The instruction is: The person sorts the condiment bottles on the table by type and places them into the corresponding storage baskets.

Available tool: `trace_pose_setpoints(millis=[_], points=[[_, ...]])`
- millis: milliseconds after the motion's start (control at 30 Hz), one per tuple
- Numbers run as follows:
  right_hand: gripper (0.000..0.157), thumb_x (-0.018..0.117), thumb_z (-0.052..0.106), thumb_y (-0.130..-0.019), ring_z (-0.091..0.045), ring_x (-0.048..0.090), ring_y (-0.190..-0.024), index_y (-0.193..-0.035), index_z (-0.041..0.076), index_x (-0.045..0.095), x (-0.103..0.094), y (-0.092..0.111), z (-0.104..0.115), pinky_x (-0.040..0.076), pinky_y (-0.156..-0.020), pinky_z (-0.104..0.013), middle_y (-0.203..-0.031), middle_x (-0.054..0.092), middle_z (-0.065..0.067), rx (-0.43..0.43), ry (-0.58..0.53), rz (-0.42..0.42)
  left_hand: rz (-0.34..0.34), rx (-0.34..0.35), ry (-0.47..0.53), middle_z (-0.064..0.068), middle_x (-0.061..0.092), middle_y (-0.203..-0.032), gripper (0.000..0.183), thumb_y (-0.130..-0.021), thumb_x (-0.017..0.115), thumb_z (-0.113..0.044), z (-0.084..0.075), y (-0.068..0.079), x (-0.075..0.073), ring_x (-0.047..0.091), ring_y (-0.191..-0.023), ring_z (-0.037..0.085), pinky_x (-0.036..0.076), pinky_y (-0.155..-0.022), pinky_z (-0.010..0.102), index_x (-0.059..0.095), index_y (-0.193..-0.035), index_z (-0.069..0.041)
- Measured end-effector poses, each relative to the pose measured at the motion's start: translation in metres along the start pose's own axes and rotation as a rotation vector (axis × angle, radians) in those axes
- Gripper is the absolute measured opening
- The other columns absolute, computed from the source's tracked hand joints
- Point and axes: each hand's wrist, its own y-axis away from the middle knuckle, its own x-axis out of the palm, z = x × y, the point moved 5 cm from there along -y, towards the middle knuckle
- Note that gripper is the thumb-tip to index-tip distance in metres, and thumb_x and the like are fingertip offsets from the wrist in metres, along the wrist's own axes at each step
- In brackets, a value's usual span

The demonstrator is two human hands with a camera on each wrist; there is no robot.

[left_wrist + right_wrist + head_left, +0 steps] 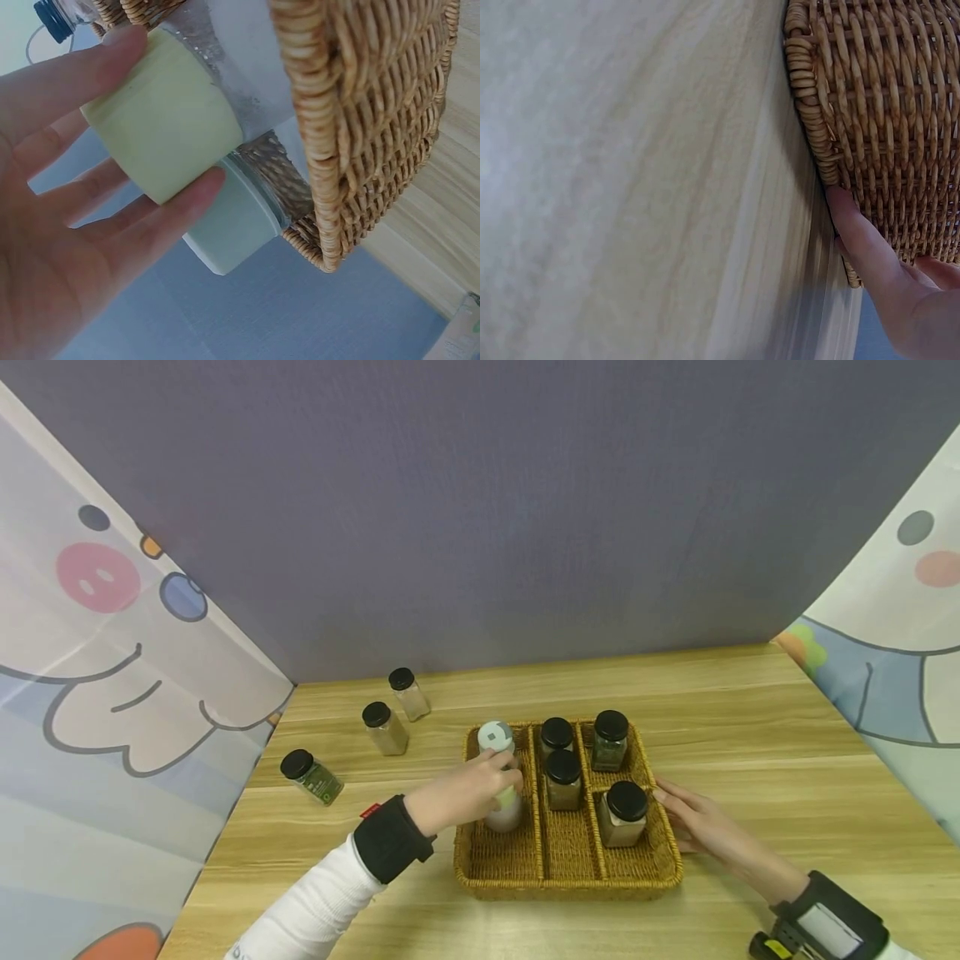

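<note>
A wicker basket (570,887) with several compartments stands on the table. My left hand (468,789) is over its left compartment, gripping a jar by its pale yellow lid (169,116) between thumb and fingers. The jar's cloudy body (504,818) leans inside that compartment. Right beside it is a second jar with a pale green lid (238,217), its top (495,737) showing beyond my fingers in the head view. My right hand (697,822) rests against the basket's right outer wall (900,127), fingers extended along the wicker.
Black-lidded spice jars fill parts of the middle compartment (562,779) and both right compartments, one at the back (611,741) and one in front (624,814). Left of the basket lie a green-labelled jar (312,777) and two paler jars (386,728). A grey panel (480,527) borders the table's back.
</note>
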Motion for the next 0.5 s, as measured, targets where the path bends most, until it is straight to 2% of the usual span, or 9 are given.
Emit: trace_pose_setpoints(millis=[167, 333, 500], points=[[0.065, 0.036, 0.033, -0.095, -0.048, 0.026, -0.12, -0.14, -0.002, 0.004, -0.0003, 0.0, -0.0006, 0.049, -0.081, -0.045, -0.138, 0.009, -0.033, -0.007, 0.0, 0.002, -0.02, 0.008, -0.01, 0.008, 0.05, -0.114, 0.028, -0.072, 0.071, -0.011, -0.0001, 0.0009, -0.0001, 0.05, -0.101, 0.023, 0.045, -0.083, 0.019, 0.062, -0.099, -0.011], [0.065, 0.036, 0.033, -0.095, -0.048, 0.026, -0.12, -0.14, -0.001, 0.004, -0.0004, -0.0003, -0.0012, 0.049, -0.08, -0.045, -0.138, 0.009, -0.033, -0.003, 0.0, -0.001, -0.033, 0.006, -0.002, 0.01, 0.05, -0.118, 0.028, -0.072, 0.071, -0.012, 0.0007, 0.002, -0.0004, 0.05, -0.103, 0.024, 0.045, -0.088, 0.025, 0.062, -0.099, -0.012], [0.065, 0.036, 0.033, -0.095, -0.047, 0.026, -0.12, -0.14, -0.001, 0.004, 0.0, -0.0004, -0.0009, 0.049, -0.08, -0.045, -0.138, 0.009, -0.033, -0.001, 0.001, 0.0, -0.074, 0.03, -0.013, 0.011, 0.051, -0.117, 0.031, -0.073, 0.071, -0.015, 0.0016, 0.0042, -0.0027, 0.05, -0.103, 0.024, 0.043, -0.091, 0.03, 0.062, -0.102, -0.012]])
